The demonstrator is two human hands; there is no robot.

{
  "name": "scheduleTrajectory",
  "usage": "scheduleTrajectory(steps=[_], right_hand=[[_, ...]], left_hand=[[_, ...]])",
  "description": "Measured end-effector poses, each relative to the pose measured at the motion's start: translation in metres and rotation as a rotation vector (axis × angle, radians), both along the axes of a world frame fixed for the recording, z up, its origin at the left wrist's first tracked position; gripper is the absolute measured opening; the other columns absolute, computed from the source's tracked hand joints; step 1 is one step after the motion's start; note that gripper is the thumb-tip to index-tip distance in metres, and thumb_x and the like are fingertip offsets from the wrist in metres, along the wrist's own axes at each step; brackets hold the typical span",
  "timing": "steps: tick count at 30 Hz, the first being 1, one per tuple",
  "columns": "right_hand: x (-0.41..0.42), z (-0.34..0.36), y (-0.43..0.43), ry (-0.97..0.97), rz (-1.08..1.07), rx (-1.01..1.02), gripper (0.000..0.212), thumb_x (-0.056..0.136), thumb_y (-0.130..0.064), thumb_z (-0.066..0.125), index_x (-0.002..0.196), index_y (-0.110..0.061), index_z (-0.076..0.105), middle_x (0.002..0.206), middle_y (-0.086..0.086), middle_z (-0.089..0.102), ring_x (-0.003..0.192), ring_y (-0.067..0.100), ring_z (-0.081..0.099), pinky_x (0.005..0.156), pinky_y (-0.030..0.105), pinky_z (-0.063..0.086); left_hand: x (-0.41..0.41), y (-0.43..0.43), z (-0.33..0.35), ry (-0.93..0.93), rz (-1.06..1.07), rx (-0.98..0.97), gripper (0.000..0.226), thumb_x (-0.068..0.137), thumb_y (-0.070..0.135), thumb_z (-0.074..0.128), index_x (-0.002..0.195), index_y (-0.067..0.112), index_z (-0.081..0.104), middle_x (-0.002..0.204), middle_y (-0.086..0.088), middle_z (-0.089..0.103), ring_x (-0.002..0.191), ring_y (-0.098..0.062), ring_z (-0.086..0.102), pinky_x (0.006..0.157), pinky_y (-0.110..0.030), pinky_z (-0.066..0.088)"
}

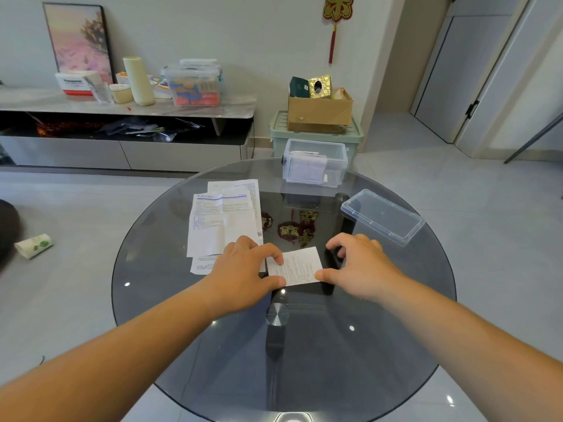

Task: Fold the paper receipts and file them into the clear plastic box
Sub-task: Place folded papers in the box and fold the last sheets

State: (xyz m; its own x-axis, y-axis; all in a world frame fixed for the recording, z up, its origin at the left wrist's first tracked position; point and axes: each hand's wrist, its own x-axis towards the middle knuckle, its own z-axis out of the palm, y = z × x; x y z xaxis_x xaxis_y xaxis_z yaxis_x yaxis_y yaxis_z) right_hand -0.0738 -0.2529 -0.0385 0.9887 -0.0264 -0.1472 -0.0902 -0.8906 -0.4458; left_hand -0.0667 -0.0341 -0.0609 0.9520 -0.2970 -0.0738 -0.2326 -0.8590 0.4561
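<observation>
Pinning a small printed receipt to the glass near the middle of a round table, a person works it with both bare hands. The left hand holds the slip's left edge between curled forefinger and thumb. The right hand lays only its thumb on the slip's near right corner, while its other fingers arch loosely over the glass just beside the right edge and grasp nothing.

A loose stack of larger receipts, creased but lying flat, sits toward the table's left side, its near edge partly under the left hand. At the table's far edge stands the clear plastic box, uncovered, with papers standing upright inside it. Its clear lid lies apart from it near the table's right edge, well clear of both hands.

Beyond the table, a pale green bin on the floor carries a cardboard carton, and a low sideboard along the wall on the left holds a lidded storage tub and other household items. A roll of wrapped tissue lies on the tiled floor to the left.
</observation>
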Motion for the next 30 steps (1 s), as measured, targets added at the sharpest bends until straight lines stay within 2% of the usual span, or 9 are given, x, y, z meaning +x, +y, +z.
scheduleTrajectory(steps=[3, 7, 12, 16, 19, 21, 23, 26, 30], right_hand=[[-0.002, -0.001, 0.007, -0.078, -0.002, 0.132, 0.051, 0.083, -0.041, 0.077, 0.127, -0.028, 0.055, 0.118, -0.007, 0.054, 0.112, 0.015, 0.051, 0.087, 0.028, 0.044], [0.006, 0.007, 0.014, -0.034, -0.096, 0.391, 0.043, 0.080, -0.029, 0.083, 0.115, -0.026, 0.058, 0.107, -0.003, 0.060, 0.096, 0.020, 0.065, 0.089, 0.040, 0.057], [0.009, 0.005, 0.012, 0.078, -0.220, 0.588, 0.053, 0.078, -0.019, 0.085, 0.123, -0.019, 0.056, 0.109, 0.006, 0.066, 0.088, 0.023, 0.069, 0.081, 0.038, 0.060], [0.007, 0.002, 0.011, 0.071, -0.209, 0.580, 0.049, 0.081, -0.021, 0.082, 0.124, -0.016, 0.059, 0.105, 0.005, 0.070, 0.086, 0.019, 0.069, 0.062, 0.025, 0.050], [0.004, 0.003, 0.011, 0.063, -0.154, 0.577, 0.024, 0.082, -0.021, 0.081, 0.104, -0.016, 0.072, 0.096, 0.004, 0.073, 0.072, 0.010, 0.061, 0.059, 0.021, 0.043], [0.002, 0.003, 0.012, 0.036, -0.106, 0.543, 0.007, 0.085, -0.023, 0.079, 0.088, -0.018, 0.075, 0.086, 0.002, 0.072, 0.070, 0.011, 0.059, 0.062, 0.021, 0.045], [0.000, 0.002, 0.014, -0.011, -0.077, 0.520, 0.009, 0.088, -0.026, 0.075, 0.083, -0.018, 0.074, 0.081, 0.003, 0.069, 0.071, 0.015, 0.060, 0.065, 0.027, 0.050], [-0.001, 0.007, 0.013, -0.160, -0.007, 0.519, 0.011, 0.093, -0.025, 0.069, 0.083, -0.020, 0.069, 0.083, 0.002, 0.070, 0.069, 0.018, 0.065, 0.062, 0.028, 0.058], [-0.006, 0.016, 0.004, -0.443, 0.263, 0.247, 0.010, 0.098, -0.028, 0.061, 0.087, -0.028, 0.062, 0.080, -0.012, 0.063, 0.076, 0.010, 0.059, 0.066, 0.029, 0.051]], left_hand=[[0.000, -0.001, -0.001, -0.016, 0.005, -0.001, 0.034, 0.089, 0.050, 0.067, 0.119, 0.044, 0.053, 0.125, 0.003, 0.041, 0.115, -0.017, 0.038, 0.103, -0.030, 0.043], [0.000, -0.003, -0.002, -0.044, 0.014, 0.011, 0.037, 0.088, 0.054, 0.066, 0.121, 0.044, 0.053, 0.122, 0.004, 0.042, 0.113, -0.016, 0.039, 0.102, -0.033, 0.044], [-0.002, -0.002, -0.005, -0.072, 0.011, 0.020, 0.038, 0.088, 0.058, 0.064, 0.122, 0.045, 0.052, 0.120, 0.006, 0.041, 0.111, -0.016, 0.039, 0.100, -0.032, 0.045], [-0.004, -0.002, -0.005, -0.094, 0.010, 0.021, 0.039, 0.088, 0.059, 0.063, 0.123, 0.044, 0.052, 0.120, 0.006, 0.042, 0.110, -0.015, 0.039, 0.098, -0.030, 0.044], [-0.005, -0.003, -0.004, -0.129, 0.002, 0.036, 0.040, 0.088, 0.060, 0.061, 0.124, 0.044, 0.054, 0.119, 0.006, 0.043, 0.108, -0.014, 0.040, 0.095, -0.028, 0.043], [-0.006, -0.003, -0.004, -0.155, -0.008, 0.042, 0.040, 0.088, 0.060, 0.062, 0.123, 0.043, 0.055, 0.117, 0.008, 0.044, 0.108, -0.013, 0.040, 0.094, -0.027, 0.041], [-0.008, -0.004, -0.002, -0.191, -0.007, 0.018, 0.039, 0.086, 0.058, 0.065, 0.120, 0.041, 0.058, 0.118, 0.009, 0.043, 0.109, -0.013, 0.039, 0.096, -0.028, 0.040], [-0.007, -0.006, 0.007, -0.285, -0.014, -0.129, 0.028, 0.085, 0.044, 0.074, 0.111, 0.036, 0.066, 0.125, 0.013, 0.046, 0.116, -0.009, 0.037, 0.102, -0.027, 0.036], [-0.004, -0.010, 0.029, -0.362, -0.005, -0.435, 0.017, 0.085, 0.032, 0.076, 0.101, 0.033, 0.068, 0.112, 0.020, 0.061, 0.106, 0.000, 0.051, 0.093, -0.014, 0.040]])
